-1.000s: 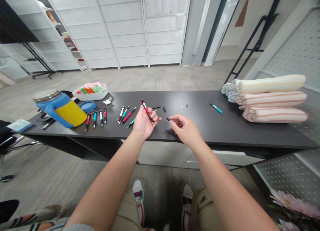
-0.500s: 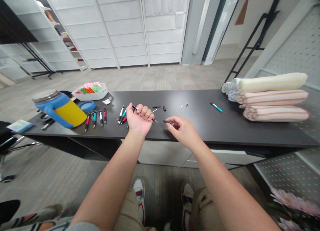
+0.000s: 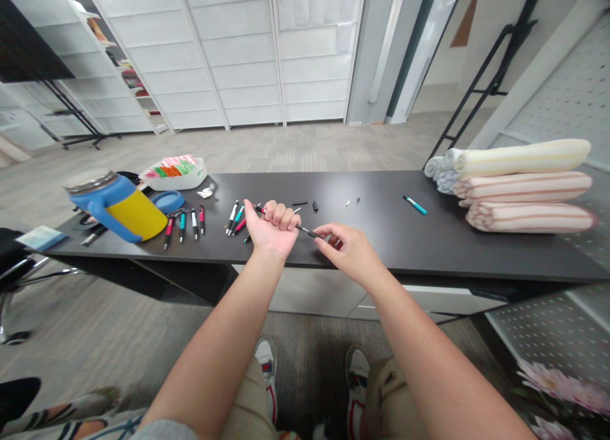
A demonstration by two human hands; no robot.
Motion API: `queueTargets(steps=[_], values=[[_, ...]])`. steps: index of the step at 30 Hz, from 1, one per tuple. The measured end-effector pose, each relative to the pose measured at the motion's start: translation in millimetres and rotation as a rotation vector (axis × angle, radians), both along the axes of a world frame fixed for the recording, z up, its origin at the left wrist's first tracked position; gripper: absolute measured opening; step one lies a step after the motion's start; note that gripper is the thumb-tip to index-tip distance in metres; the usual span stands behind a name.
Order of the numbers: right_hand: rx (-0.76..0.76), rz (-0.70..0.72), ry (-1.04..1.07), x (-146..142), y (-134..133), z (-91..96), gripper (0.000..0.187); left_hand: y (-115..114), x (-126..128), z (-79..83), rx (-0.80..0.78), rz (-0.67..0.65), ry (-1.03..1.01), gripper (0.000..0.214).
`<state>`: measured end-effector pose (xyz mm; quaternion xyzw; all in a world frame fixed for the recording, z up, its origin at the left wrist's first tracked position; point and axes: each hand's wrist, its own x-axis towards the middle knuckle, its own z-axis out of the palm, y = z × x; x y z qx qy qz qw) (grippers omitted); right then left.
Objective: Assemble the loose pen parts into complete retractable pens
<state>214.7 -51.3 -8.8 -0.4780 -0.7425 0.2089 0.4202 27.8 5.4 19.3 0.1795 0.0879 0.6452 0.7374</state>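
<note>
Grasping a red pen [image 3: 304, 229] in the left hand [image 3: 273, 232], palm up, with fingers curled around the barrel. Pinching a small black piece [image 3: 314, 234] between thumb and fingertips of the right hand [image 3: 344, 244]. Holding the pen's narrow end up against the black piece, near the front edge of the counter [image 3: 386, 195]; not telling from here whether fitted together or merely touching.

Noting, beyond the hands and toward the back edge, a black cap-like piece [image 3: 315, 206] and a thin black rod [image 3: 300, 203], with two tiny bits [image 3: 358, 200] farther right. Seeing a teal pen [image 3: 415, 204] lying between those and the right end. Finding rolled towels [image 3: 528, 186] stacked at the back right corner.

Observing bunched pens [image 3: 232, 218] left of the left hand, partly hidden by it. Counting four pens [image 3: 182, 228] in a row farther left, toward the front edge: red, teal, white, red. Seeing a blue-and-yellow mug [image 3: 124, 205] toward the left end, with a blue lid [image 3: 170, 202] just beside. Spotting a white tray [image 3: 188, 182] of colourful packets at the back edge.
</note>
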Motion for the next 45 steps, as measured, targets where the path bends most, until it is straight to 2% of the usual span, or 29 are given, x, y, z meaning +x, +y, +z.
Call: queueTargets(steps=[11,23,29,39,45], values=[[-0.001,-0.034,0.072,1.2,0.8,-3.8,0.019,-0.7,1.3,0.7,-0.011,-0.031,-0.05,0.071],[-0.008,0.022,0.038,1.8,-1.9,0.0,0.02,-0.2,1.8,3.0,-0.058,0.03,0.075,0.071],[-0.011,0.002,0.029,1.6,-1.9,0.4,0.02,1.9,5.9,6.5,-0.097,0.02,0.13,0.062],[-0.004,-0.031,0.058,3.6,-2.4,-0.2,0.02,-1.6,19.1,-2.9,-0.066,-0.024,0.064,0.058],[0.018,-0.02,0.022,3.8,-2.9,-0.6,0.019,-2.7,19.3,-4.2,-0.078,-0.04,0.123,0.055]])
